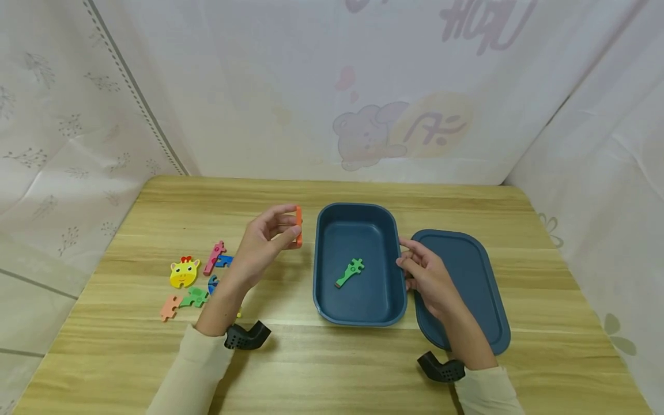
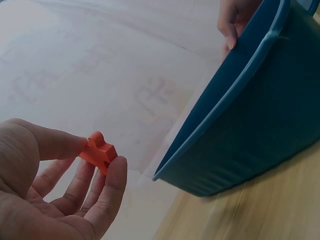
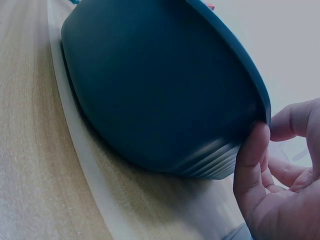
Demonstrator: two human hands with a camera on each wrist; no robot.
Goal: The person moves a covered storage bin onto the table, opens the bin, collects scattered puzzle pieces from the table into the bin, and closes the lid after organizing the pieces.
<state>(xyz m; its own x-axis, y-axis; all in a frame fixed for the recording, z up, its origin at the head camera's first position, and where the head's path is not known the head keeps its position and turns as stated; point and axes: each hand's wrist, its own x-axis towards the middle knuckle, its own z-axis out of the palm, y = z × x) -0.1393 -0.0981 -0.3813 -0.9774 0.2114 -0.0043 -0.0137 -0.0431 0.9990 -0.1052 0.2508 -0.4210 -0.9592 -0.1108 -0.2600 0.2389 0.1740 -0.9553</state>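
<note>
the left hand point(image 1: 263, 237) pinched an orange piece point(image 1: 298, 221), seemingly mid-transfer; the right hand point(image 1: 424, 275) gripped the blue box point(image 1: 358, 237) by its edge; placing likely called for a rightward shift.

Dark-blue rounded rectangular plastic box point(image 1: 339, 239): is showing one plain shade
Dark-blue rounded flat lid point(image 1: 469, 276): is matching the box
Orange flat jigsaw piece point(image 1: 298, 218): is showing solid orange
Green knobbed jigsaw piece point(image 1: 350, 274): is bearing a brown tip
Yellow giraffe-head piece point(image 1: 184, 272): is wearing red on top
Wood-look counter point(image 1: 332, 372): is displaying yellow-brown streaks
White cloth backdrop point(image 1: 249, 86): is carrying a faded pinkish bear print point(image 1: 363, 138)
</note>
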